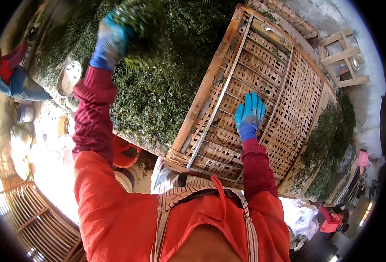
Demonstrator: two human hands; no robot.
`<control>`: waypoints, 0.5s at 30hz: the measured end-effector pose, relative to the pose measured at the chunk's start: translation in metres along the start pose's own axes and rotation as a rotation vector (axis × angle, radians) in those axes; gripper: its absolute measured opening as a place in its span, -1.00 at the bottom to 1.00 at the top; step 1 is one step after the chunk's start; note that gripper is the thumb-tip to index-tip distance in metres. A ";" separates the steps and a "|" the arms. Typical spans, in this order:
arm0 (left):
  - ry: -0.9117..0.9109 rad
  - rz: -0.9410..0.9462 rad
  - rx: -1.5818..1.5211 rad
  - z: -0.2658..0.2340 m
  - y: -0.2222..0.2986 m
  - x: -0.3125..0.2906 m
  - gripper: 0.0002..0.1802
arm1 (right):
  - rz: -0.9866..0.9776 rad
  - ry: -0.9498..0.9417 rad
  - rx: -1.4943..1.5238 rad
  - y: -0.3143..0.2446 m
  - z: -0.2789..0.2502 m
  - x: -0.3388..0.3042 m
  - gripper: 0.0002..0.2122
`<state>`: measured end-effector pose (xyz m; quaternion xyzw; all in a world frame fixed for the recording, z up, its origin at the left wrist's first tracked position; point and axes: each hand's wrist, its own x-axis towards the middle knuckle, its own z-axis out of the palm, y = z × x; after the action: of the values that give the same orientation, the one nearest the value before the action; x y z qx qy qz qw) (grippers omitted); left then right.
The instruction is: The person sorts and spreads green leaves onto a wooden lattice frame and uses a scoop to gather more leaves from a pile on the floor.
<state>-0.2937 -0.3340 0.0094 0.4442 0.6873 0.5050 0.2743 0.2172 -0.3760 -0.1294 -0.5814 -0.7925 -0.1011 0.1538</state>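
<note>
My left hand [112, 39], in a blue coated glove, is stretched out over a big heap of dark green, leafy plant matter [151, 100]. Its fingers are closed on a clump of the green leaves [142, 24], which is blurred by motion. On the right, my gloved right hand [250, 114] is open, fingers spread, palm down over a woven bamboo mat [304, 98] in a wooden frame. Beneath that hand lies a thin metal frame with crossbars [228, 89], dividing part of the mat into narrow strips. Whether the palm presses on it, I cannot tell.
A round white basin [69, 77] stands at the heap's left edge, near another person [16, 76]. More greens [332, 148] lie right of the mat. Beyond it is a small wooden rack [343, 56]. A bamboo slatted rack [38, 218] is at lower left.
</note>
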 end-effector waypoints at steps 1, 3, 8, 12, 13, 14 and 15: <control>-0.008 0.022 0.133 -0.009 0.014 0.001 -0.55 | 0.009 -0.005 -0.015 0.005 0.004 -0.002 -0.47; -0.039 -0.005 0.529 -0.019 0.019 0.007 -0.56 | 0.008 -0.016 0.021 -0.001 -0.002 0.002 -0.46; -0.095 -0.085 1.031 0.002 0.008 -0.012 -0.58 | -0.021 -0.048 0.787 -0.051 -0.043 0.061 -0.14; -0.124 -0.043 1.144 0.033 0.013 -0.011 -0.59 | -0.283 -0.057 1.104 -0.145 -0.119 0.163 -0.13; -0.126 -0.037 1.172 0.036 0.013 -0.009 -0.59 | -0.349 -0.034 1.105 -0.164 -0.123 0.184 -0.19; -0.134 -0.027 1.198 0.044 0.012 -0.008 -0.59 | -0.379 -0.052 1.122 -0.176 -0.121 0.200 -0.25; -0.129 -0.023 1.215 0.044 0.012 -0.006 -0.59 | -0.396 -0.106 1.157 -0.188 -0.113 0.213 -0.31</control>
<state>-0.2506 -0.3179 0.0053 0.5435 0.8392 -0.0082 0.0185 -0.0070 -0.2819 0.0569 -0.2494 -0.8184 0.3481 0.3832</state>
